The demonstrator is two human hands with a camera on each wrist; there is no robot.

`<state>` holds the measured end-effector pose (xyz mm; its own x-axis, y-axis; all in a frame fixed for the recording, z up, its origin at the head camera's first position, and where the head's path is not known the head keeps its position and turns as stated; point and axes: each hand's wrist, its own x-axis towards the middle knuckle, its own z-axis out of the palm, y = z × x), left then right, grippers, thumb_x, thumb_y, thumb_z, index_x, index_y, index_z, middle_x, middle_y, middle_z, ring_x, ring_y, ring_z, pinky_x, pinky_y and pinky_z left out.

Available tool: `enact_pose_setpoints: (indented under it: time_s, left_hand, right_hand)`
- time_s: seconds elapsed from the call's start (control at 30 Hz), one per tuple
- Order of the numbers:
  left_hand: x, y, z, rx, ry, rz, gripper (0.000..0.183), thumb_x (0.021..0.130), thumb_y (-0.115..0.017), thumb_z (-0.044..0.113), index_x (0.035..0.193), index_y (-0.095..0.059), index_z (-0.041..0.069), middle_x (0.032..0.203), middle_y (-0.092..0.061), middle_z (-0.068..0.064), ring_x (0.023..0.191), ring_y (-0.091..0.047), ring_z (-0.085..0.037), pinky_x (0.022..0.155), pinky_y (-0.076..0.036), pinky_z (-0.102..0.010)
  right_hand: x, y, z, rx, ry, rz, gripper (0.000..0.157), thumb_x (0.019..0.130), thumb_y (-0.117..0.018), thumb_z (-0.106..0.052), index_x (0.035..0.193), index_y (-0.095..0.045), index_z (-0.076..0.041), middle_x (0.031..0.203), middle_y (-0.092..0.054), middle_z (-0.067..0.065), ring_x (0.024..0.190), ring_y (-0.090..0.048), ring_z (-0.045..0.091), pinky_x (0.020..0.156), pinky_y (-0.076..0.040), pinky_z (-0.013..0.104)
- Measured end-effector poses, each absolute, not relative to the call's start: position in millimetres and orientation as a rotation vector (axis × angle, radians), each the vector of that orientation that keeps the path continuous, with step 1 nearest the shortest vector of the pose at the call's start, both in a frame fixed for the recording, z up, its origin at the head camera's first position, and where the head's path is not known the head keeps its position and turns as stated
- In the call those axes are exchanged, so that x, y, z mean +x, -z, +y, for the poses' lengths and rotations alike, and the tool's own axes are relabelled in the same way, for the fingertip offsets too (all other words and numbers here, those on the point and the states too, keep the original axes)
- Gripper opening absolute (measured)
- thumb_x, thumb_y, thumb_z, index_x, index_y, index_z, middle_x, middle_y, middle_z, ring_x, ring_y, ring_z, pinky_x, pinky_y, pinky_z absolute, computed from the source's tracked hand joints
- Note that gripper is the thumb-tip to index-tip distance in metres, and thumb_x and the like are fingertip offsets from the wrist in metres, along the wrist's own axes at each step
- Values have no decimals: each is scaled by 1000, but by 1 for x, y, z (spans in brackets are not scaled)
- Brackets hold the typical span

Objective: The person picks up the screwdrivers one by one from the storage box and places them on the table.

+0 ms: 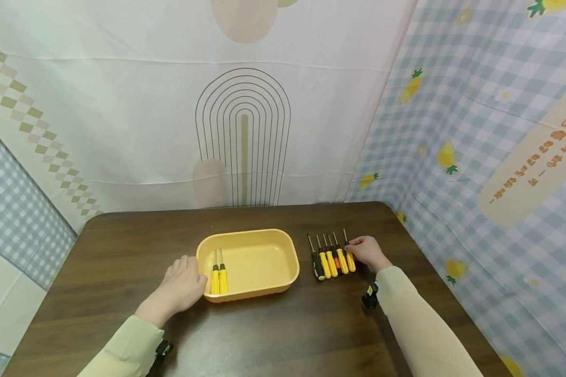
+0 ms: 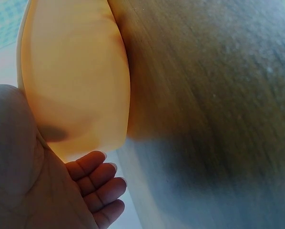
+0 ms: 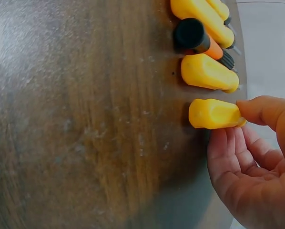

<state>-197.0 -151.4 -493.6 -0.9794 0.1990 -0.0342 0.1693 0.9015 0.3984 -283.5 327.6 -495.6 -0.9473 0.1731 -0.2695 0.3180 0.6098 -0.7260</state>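
My left hand [image 1: 183, 280] holds the left end of a yellow plastic tray [image 1: 250, 297], thumb at the rim and fingers [image 2: 104, 188] along the outer end wall. Inside the tray, two yellow-handled screwdrivers [image 1: 224, 280] lie side by side at the left. My right hand [image 1: 367, 251] pinches the rightmost screwdriver [image 3: 214, 113] of a row, near the shaft end of its yellow handle, between thumb and fingers. Beside it in the row lie several more screwdrivers, mostly yellow-handled [image 1: 341, 261], one with an orange and black handle [image 3: 192, 36] and one mostly black [image 1: 317, 266] at the left end.
The brown wooden table [image 1: 283, 340] reaches back to a white patterned curtain [image 1: 137, 120]. On the right hangs a blue checked curtain [image 1: 434, 173]. Each wrist wears a dark device, such as the right one [image 1: 370, 297].
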Motion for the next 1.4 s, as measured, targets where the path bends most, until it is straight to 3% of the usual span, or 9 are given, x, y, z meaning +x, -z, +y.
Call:
enact_pose_setpoints:
  time_s: [0.23,1.4]
  left_hand:
    - [-197,494,-151,294,-615,2999,32,90,-46,20,104,-46,-8,93,-41,-13,89,-40,-32,83,-35,-51]
    - [-196,494,-150,310,-629,3012,30,90,-47,21,101,-46,-7,92,-41,-13,89,-41,-33,82,-36,-50]
  right_hand:
    - [-282,497,327,393,1230,2692,26,91,-64,-15,107,-62,6,102,-59,18,80,-59,23,65,-51,32]
    - [-278,493,325,431,1194,2635,24,95,-60,-14,109,-65,4,107,-61,16,84,-60,22,69,-52,32]
